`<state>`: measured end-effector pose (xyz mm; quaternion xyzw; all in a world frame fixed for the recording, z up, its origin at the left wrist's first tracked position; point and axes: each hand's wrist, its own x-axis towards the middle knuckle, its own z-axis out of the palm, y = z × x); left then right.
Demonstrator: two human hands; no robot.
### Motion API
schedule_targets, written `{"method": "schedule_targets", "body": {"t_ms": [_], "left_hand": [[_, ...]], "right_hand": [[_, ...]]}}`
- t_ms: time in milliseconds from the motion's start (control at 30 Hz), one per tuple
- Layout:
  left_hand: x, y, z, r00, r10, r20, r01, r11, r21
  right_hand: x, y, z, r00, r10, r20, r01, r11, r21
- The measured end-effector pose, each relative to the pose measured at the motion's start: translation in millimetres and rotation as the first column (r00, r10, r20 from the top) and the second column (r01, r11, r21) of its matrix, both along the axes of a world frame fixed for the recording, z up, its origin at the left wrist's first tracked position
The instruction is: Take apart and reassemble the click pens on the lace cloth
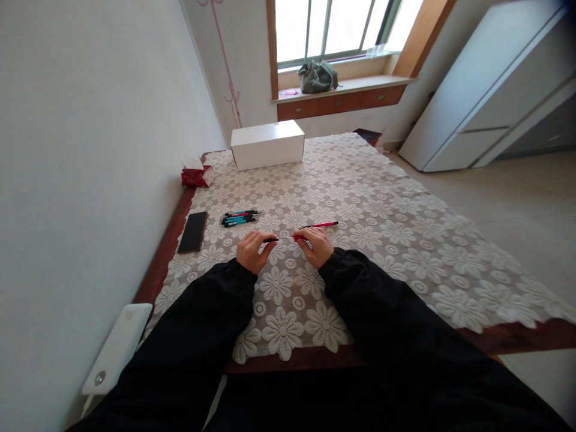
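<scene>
Close above the lace tablecloth (276, 285), my left hand (252, 251) pinches a short black pen part (270, 240). My right hand (316, 245) is closed on a red pen barrel (298, 237). A thin, pale rod, which looks like a refill, spans the gap between the two parts. Just beyond my right hand lies a red pen with black ends (326, 224), its left end partly hidden by the fingers. Several teal, black and red pens (240, 219) lie in a bunch to the left, past my left hand.
A dark phone (192, 232) lies at the table's left side. Farther back are a red tissue pack (197, 176) and a white box (268, 146). The wall runs along the left, with a white power strip (119, 348) near my left sleeve.
</scene>
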<state>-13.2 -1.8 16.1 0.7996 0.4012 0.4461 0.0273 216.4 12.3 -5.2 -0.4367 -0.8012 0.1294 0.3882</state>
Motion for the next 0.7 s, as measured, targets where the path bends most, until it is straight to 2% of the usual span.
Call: {"method": "schedule_targets", "body": {"t_ms": [200, 700], "left_hand": [[-0.9, 0.0, -0.6, 0.998, 0.035, 0.046, -0.035, 0.999, 0.013], [0.0, -0.4, -0.8, 1.0, -0.012, 0.002, 0.012, 1.0, -0.02]], "right_hand": [[-0.3, -0.2, 0.9, 1.0, -0.014, -0.01, 0.014, 1.0, 0.012], [-1.1, -0.7, 1.2, 1.0, -0.005, -0.014, 0.005, 1.0, 0.029]]}}
